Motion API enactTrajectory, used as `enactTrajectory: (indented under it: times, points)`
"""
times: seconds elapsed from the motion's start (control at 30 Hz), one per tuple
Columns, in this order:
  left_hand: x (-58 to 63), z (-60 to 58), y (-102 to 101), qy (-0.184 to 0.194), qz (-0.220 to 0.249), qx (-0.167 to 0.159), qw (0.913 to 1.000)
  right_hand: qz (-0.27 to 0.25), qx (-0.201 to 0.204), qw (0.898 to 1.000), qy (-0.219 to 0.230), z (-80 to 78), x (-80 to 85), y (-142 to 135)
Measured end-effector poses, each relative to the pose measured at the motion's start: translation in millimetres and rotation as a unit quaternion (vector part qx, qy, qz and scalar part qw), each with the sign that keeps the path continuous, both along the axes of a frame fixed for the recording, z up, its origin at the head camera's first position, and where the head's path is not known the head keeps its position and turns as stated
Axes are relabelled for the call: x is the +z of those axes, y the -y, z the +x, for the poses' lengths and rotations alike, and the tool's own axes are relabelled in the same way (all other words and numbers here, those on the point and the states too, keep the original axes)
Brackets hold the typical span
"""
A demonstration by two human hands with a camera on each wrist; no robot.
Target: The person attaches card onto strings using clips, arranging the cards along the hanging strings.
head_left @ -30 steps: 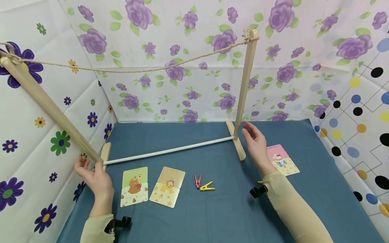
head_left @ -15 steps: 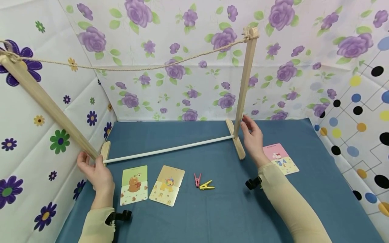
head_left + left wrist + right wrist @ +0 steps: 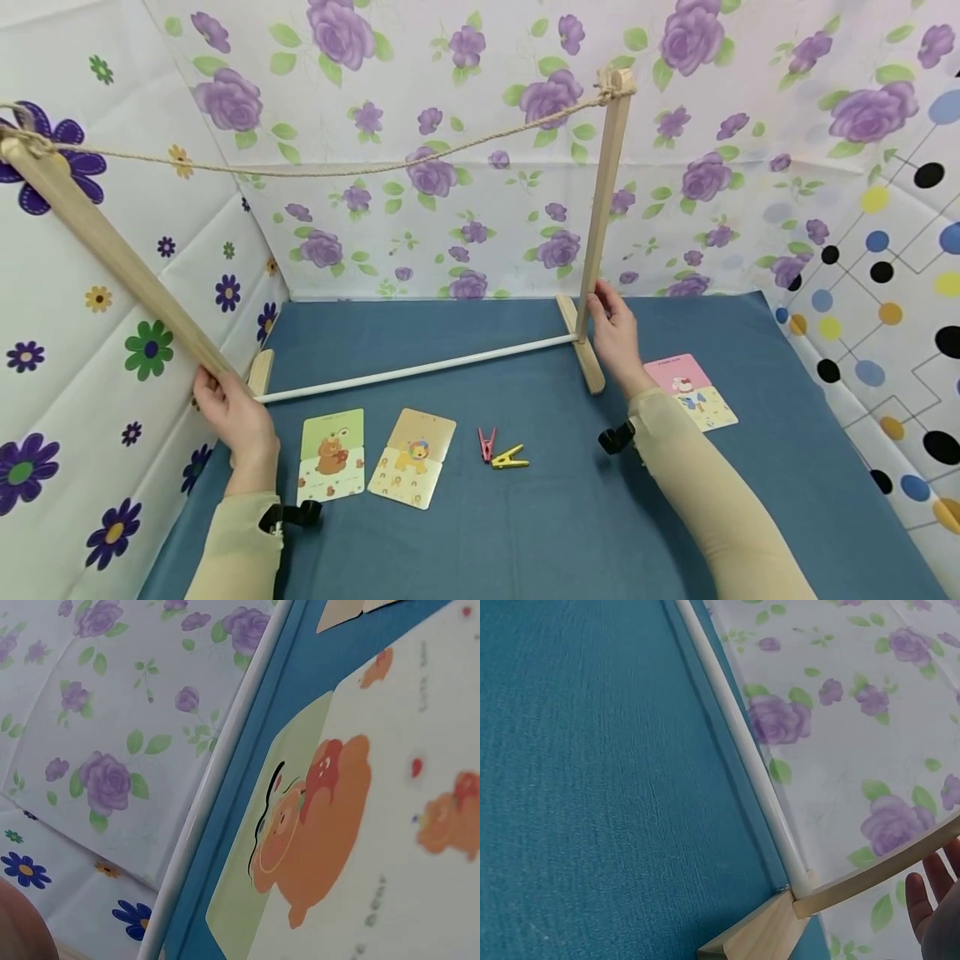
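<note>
A wooden frame stands on the table, its left post (image 3: 120, 258) and right post (image 3: 604, 192) joined low by a white rod (image 3: 420, 369). A rope (image 3: 360, 172) is tied between the post tops and sags. My left hand (image 3: 243, 421) holds the left post near its foot, thumb in front and fingers on the outer side. My right hand (image 3: 617, 337) is at the lower right post, fingertips touching its outer side. In the right wrist view, its fingers (image 3: 922, 904) lie beside the post, not wrapped round it. The left wrist view shows only a blurred bit of the left hand.
A green bear card (image 3: 331, 456) and an orange lion card (image 3: 412, 458) lie in front of the rod. Beside them are a pink clothespin (image 3: 487, 445) and a yellow clothespin (image 3: 511, 457). A pink-and-yellow card (image 3: 693, 392) lies right, partly behind the right arm. Patterned cloth walls surround the table.
My right hand has moved left and slightly up until it meets the right post. My left hand has risen a little along the left post and closed round it. The frame has not visibly moved.
</note>
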State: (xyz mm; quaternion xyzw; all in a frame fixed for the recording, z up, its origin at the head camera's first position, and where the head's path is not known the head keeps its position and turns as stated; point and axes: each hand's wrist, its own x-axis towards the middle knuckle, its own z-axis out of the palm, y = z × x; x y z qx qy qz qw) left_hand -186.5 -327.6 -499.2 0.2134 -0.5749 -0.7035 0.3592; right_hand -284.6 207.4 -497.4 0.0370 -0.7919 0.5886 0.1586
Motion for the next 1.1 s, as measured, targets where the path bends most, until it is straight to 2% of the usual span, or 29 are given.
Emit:
enactTrajectory:
  times: [0.27,0.47,0.8,1.1]
  points:
    - [-1.1,-9.2,8,0.021,-0.020,-0.001,0.9996,0.014,0.004,1.000,-0.010,-7.3,-2.5,0]
    - [-2.1,-14.2,13,0.021,0.007,0.012,0.9997,0.017,-0.001,1.000,-0.008,-9.3,-4.0,-1]
    - [-7.9,-17.8,22,0.057,-0.029,0.038,0.9972,0.038,-0.014,0.999,0.010,-9.7,-1.9,-4]
    - [-13.0,-17.9,24,0.057,-0.041,0.059,0.9958,0.051,-0.027,0.998,0.004,-12.2,-2.4,-6]
